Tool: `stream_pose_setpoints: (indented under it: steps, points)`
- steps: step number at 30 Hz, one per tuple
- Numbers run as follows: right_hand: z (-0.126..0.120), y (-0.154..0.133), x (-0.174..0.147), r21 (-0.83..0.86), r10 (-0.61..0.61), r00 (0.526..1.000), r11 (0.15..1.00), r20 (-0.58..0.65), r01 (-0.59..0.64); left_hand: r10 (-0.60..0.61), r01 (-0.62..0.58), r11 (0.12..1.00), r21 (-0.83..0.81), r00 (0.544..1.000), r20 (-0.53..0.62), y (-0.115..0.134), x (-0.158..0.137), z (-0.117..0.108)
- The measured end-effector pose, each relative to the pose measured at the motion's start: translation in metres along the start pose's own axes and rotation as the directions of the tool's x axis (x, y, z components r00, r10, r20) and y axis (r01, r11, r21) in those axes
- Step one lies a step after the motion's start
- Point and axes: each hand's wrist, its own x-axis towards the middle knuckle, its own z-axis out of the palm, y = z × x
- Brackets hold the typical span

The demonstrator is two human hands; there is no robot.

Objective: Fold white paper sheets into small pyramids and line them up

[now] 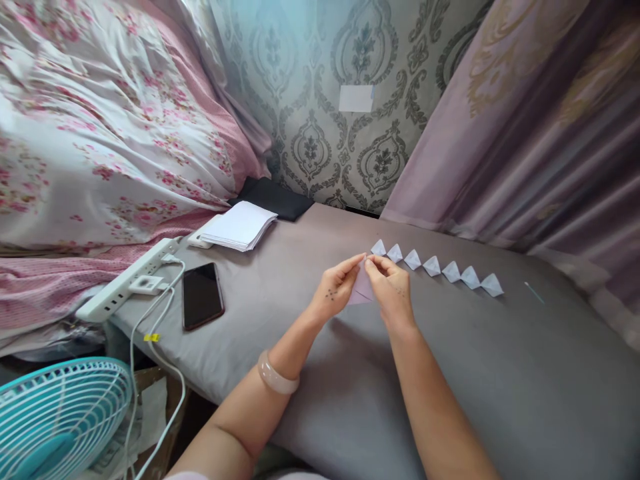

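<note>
Between my two hands is a folded sheet of paper [361,288], pale pinkish in the shade, with a crease or slit near its lower edge. My left hand [337,283] pinches its upper left side between thumb and fingers. On the upper right, my right hand [393,283] grips the same paper, and the fingertips of both hands nearly meet at its top. Part of the paper is hidden behind the hands. Just beyond my right hand, a slanting row of several small white folded paper shapes [432,266] stands on the grey-covered surface [320,243].
To the left lie a stack of white paper [239,225], a dark phone [203,297] and a white power strip [131,280] with cables. A turquoise fan [60,417] stands at lower left. A thin stick [535,292] lies at right. Curtains [500,133] hang behind.
</note>
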Motion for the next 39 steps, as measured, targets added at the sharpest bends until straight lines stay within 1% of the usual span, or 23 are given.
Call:
stream_pose_setpoints:
  steps: [2, 4, 8, 10, 13, 15, 18, 22, 26, 30, 34, 37, 39]
  points:
    - [0.0, 0.0, 0.0, 0.031, 0.046, 0.999, 0.998, 0.005, -0.046, -0.011, 0.011, 1.0, -0.007, 1.0, -0.005, 0.002, -0.001, 0.001]
    - [-0.001, -0.001, -0.001, 0.006, 0.034, 0.999, 0.999, 0.004, -0.034, -0.016, 0.016, 0.999, -0.028, 1.0, -0.007, 0.005, -0.001, 0.001]
    - [-0.002, -0.007, -0.005, -0.12, -0.082, 0.997, 0.989, 0.014, 0.083, -0.007, 0.003, 0.999, -0.054, 0.998, -0.061, 0.014, 0.0, 0.0]
    - [-0.001, -0.011, -0.009, -0.181, -0.137, 0.99, 0.974, 0.017, 0.138, -0.045, 0.037, 0.996, -0.08, 0.994, -0.097, 0.016, 0.0, -0.001]
    - [0.003, -0.016, -0.014, -0.257, -0.217, 0.976, 0.942, 0.017, 0.214, -0.104, 0.082, 0.983, -0.166, 0.986, -0.129, 0.016, 0.001, -0.001]
    - [0.006, -0.018, -0.018, -0.289, -0.256, 0.966, 0.924, 0.021, 0.251, -0.11, 0.074, 0.976, -0.205, 0.98, -0.167, 0.016, 0.001, -0.001]
    - [0.01, -0.02, -0.022, -0.303, -0.277, 0.96, 0.913, 0.029, 0.273, -0.101, 0.05, 0.977, -0.205, 0.964, -0.245, 0.016, 0.002, -0.001]
    - [0.013, -0.022, -0.025, -0.264, -0.255, 0.966, 0.929, 0.051, 0.259, -0.079, 0.017, 0.981, -0.195, 0.945, -0.317, 0.02, 0.003, -0.002]
    - [0.014, -0.022, -0.026, -0.217, -0.224, 0.971, 0.947, 0.08, 0.237, -0.077, 0.007, 0.977, -0.212, 0.943, -0.324, 0.021, 0.004, -0.004]
    - [0.012, -0.02, -0.024, -0.204, -0.153, 0.981, 0.963, 0.119, 0.175, -0.083, 0.009, 0.976, -0.219, 0.939, -0.333, 0.022, 0.004, -0.006]
    - [0.01, -0.017, -0.02, -0.191, -0.098, 0.982, 0.973, 0.158, 0.128, -0.13, 0.048, 0.969, -0.244, 0.934, -0.332, 0.023, 0.004, -0.006]
    - [0.008, -0.014, -0.016, -0.173, -0.073, 0.975, 0.979, 0.209, 0.111, -0.182, 0.092, 0.957, -0.277, 0.93, -0.319, 0.023, 0.004, -0.007]
    - [0.005, -0.013, -0.014, -0.168, -0.054, 0.968, 0.981, 0.247, 0.097, -0.192, 0.094, 0.949, -0.299, 0.929, -0.317, 0.022, 0.005, -0.007]
